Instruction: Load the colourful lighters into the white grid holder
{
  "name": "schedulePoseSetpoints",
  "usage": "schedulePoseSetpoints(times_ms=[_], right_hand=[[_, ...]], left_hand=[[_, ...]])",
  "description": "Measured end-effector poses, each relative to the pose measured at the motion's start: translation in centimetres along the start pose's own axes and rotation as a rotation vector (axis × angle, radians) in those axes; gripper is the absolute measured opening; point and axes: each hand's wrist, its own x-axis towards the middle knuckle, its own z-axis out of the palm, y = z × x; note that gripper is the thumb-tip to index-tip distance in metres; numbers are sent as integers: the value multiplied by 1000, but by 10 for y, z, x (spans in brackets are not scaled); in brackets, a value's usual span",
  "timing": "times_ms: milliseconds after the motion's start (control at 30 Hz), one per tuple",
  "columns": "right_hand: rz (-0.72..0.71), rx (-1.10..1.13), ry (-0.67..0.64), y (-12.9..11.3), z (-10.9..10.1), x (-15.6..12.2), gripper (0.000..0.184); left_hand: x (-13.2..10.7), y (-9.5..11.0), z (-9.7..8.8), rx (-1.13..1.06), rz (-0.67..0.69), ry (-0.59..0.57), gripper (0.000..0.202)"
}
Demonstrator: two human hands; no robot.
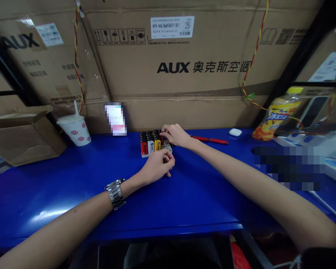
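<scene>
Left hand point(158, 166) curls at frame centre, nearest, its grip unclear. Just beyond it sits the tray point(167, 148), its lighters point(151, 146) upright, long axes vertical. Right hand point(176, 134), farther back, bends its fingers at their right rear; whether it grips one, I cannot tell.

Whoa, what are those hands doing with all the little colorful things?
A person's hands are busy with a small tray of lighters on a blue table. The right hand reaches over the tray's back right part, fingers down by the lighters; whether it grips one is hard to tell. The left hand is curled just in front of the tray. Red, white and yellow lighters stand along the front, while some slots at the front right have none.
</scene>
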Motion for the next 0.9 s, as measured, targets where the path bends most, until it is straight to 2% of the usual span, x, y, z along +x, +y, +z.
schedulePoseSetpoints(times_ms=[100,200,300,433,567,700,800,867,900], right_hand=[[65,-109,-83,5,-3,-5,43],[125,-171,-47,14,0,-18,55],[74,-198,-21,22,3,-31,47],[-42,-246,-185,31,-1,-47,42],[-64,-257,-204,36,-13,-64,39],[-64,-232,-224,27,-31,-81,31],[-31,-89,-242,10,-46,-90,25],[-50,84,-214,-4,-54,-94,21],[-63,191,-198,-10,-56,-95,19]], left_hand=[[0,-2,0,-14,21,-2,7],[1,-2,0,-10,19,-3,6],[0,-2,0,-9,12,-3,6],[0,0,-1,-7,9,0,5],[-1,0,-1,8,28,-7,5],[-3,-1,-1,45,52,16,4],[-5,-2,1,259,233,166,6],[-6,-4,2,416,418,272,18],[-6,-6,2,463,491,283,25]])
